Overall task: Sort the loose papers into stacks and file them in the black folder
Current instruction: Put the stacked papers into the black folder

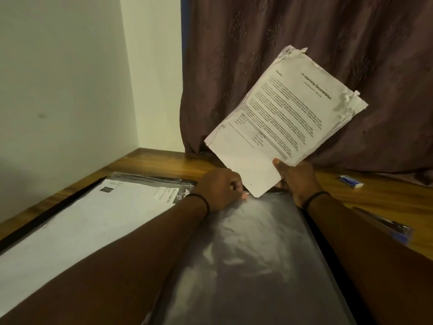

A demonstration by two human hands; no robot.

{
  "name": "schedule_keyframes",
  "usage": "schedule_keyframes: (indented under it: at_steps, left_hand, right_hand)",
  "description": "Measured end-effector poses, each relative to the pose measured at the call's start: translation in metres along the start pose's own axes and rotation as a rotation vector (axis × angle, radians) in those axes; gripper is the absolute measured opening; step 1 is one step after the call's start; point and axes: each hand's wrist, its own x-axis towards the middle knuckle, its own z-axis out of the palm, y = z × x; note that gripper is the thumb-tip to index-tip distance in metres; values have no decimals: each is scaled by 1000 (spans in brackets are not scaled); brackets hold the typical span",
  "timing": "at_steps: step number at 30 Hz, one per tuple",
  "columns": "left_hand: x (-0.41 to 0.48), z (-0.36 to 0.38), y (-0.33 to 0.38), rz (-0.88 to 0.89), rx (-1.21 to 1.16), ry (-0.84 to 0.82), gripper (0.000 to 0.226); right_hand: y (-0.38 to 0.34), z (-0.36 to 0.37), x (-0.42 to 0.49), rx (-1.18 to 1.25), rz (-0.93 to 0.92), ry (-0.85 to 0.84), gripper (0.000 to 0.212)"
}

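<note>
The black folder (325, 249) lies open on the wooden table, with clear plastic sleeves. Its left sleeve holds a white printed sheet (77, 221). The right sleeve (253, 254) looks glossy, and I cannot tell whether anything is inside it. My right hand (296, 177) grips a thick stack of printed papers (283, 116) by its lower edge, tilted up above the far end of the right sleeve; the stack's bottom corner touches the sleeve's top edge. My left hand (222, 188) pinches that top edge of the sleeve beside the stack's corner.
The wooden table (365, 195) meets a white wall on the left and a dark brown curtain (281, 43) at the back. A small blue-and-white object (350, 180) lies at the right. A pen-like object in a clear case (384, 225) sits beside the folder.
</note>
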Motion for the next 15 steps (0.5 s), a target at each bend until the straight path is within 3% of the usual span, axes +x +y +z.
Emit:
schedule_keyframes:
  at_steps: [5, 9, 15]
  left_hand:
    - [1, 0, 6, 45, -56, 61, 9]
    - [1, 3, 10, 95, 24, 91, 12]
    - [-1, 6, 18, 87, 81, 82, 13]
  right_hand:
    - [-5, -1, 0, 62, -94, 176, 14]
    - [-11, 1, 0, 81, -200, 336, 29]
    - [-16, -1, 6, 87, -190, 323, 20]
